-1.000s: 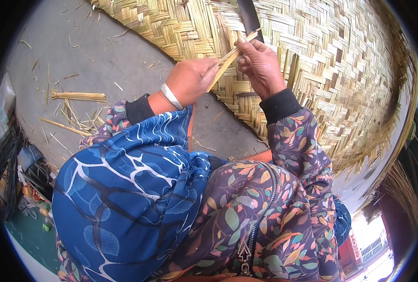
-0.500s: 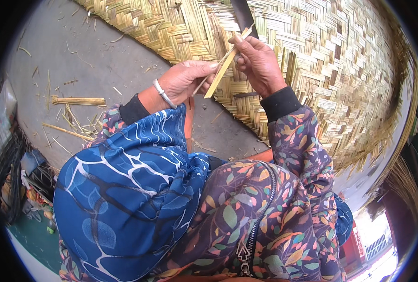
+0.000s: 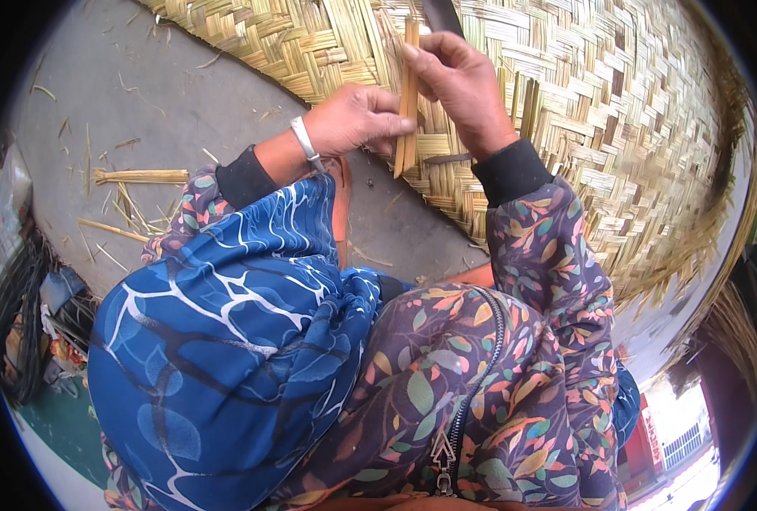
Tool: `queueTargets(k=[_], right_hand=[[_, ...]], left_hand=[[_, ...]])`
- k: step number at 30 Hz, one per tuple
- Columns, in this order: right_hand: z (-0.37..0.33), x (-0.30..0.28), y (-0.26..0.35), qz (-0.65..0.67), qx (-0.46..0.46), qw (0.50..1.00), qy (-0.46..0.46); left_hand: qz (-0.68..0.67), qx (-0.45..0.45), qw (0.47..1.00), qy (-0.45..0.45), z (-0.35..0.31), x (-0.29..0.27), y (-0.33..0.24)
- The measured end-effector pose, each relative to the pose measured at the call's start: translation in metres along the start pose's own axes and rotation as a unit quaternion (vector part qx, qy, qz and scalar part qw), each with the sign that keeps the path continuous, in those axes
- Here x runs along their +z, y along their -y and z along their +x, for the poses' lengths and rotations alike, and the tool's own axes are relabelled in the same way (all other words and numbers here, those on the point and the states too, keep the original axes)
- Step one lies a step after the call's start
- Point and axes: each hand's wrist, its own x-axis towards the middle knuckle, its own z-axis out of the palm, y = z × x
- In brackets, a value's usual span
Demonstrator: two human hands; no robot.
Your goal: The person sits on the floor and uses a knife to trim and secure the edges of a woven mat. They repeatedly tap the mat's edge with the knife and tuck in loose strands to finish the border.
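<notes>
Between my hands a short flat straw-coloured strip (image 3: 408, 94), perhaps of split reed, stands nearly lengthwise in front of me. My left hand (image 3: 357, 121), with a silver bangle at the wrist, pinches its lower half between thumb and fingers. Higher up, the thumb and fingers of my right hand (image 3: 462, 85) close on the same strip. Both hands are raised over the near edge of a large woven mat (image 3: 557, 77) made of similar strips. A dark flat blade-like tool (image 3: 443, 17) lies on the mat just beyond my right hand.
A tied bundle of short straw (image 3: 144, 176) and loose scraps (image 3: 131, 213) lie on the grey floor (image 3: 183, 102) to the left. Several strip ends (image 3: 525, 104) stick up from the mat, and a thin dark tool (image 3: 448, 158) pokes out below my right hand. Bags and cords (image 3: 21, 298) crowd the far left.
The strip has turned from a slant to nearly upright and shows a browner, wider face. Both hands have shifted slightly away from me, still gripping it.
</notes>
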Motion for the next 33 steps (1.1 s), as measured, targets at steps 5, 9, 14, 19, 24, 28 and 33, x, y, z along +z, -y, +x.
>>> queueTargets(k=[5, 9, 14, 19, 24, 28, 33], right_hand=[[0.020, -0.003, 0.012, -0.036, -0.083, 0.994, 0.053], [0.022, 0.002, 0.037, -0.071, -0.049, 0.990, 0.111], [0.028, 0.008, 0.043, -0.047, -0.059, 0.988, 0.135], [0.027, 0.004, 0.041, -0.097, -0.087, 0.984, 0.120], [0.026, -0.001, 0.034, -0.119, -0.082, 0.982, 0.122], [0.023, -0.001, 0.037, -0.080, -0.072, 0.986, 0.129], [0.009, 0.000, 0.047, -0.160, -0.126, 0.970, 0.129]], left_hand=[[0.086, 0.120, 0.985, -0.091, 0.014, -0.007, -0.002], [0.163, 0.168, 0.953, -0.194, 0.023, -0.006, 0.008], [0.162, 0.208, 0.937, -0.232, 0.027, -0.010, 0.010], [0.180, 0.199, 0.933, -0.240, 0.032, -0.009, 0.017], [0.192, 0.228, 0.920, -0.255, 0.035, -0.006, 0.024], [0.212, 0.216, 0.921, -0.245, 0.032, -0.006, 0.023], [0.215, 0.226, 0.924, -0.221, 0.024, -0.003, 0.016]])
